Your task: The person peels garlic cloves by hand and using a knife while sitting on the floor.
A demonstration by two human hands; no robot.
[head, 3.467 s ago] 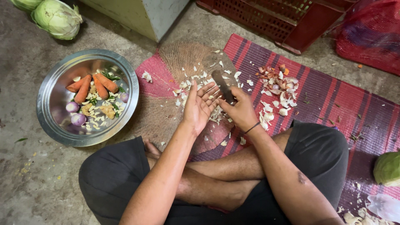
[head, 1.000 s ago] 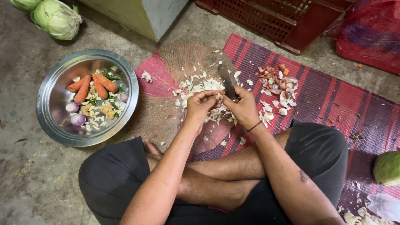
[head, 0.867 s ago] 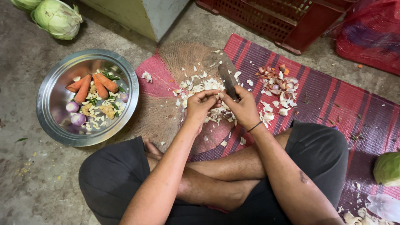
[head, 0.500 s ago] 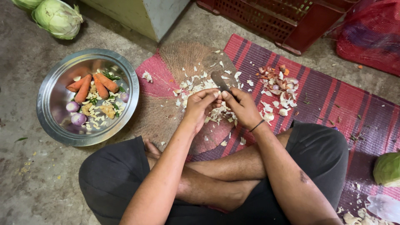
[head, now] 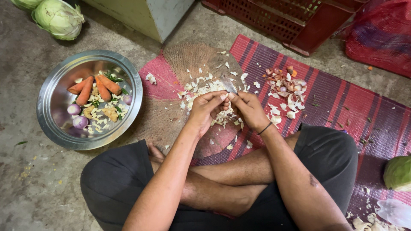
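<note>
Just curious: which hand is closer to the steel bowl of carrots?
Left. The left hand is right of the bowl; the right hand is farther right.

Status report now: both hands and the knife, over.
Left hand and right hand together, fingertips meeting over the pale peelings. Knife in right hand, blade pointing away. Steel bowl of carrots off to the left, nothing blocking.

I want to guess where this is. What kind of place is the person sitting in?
Probably a home or market floor for preparing food: a woven mat on bare concrete, a steel bowl of carrots, and a red crate.
</note>
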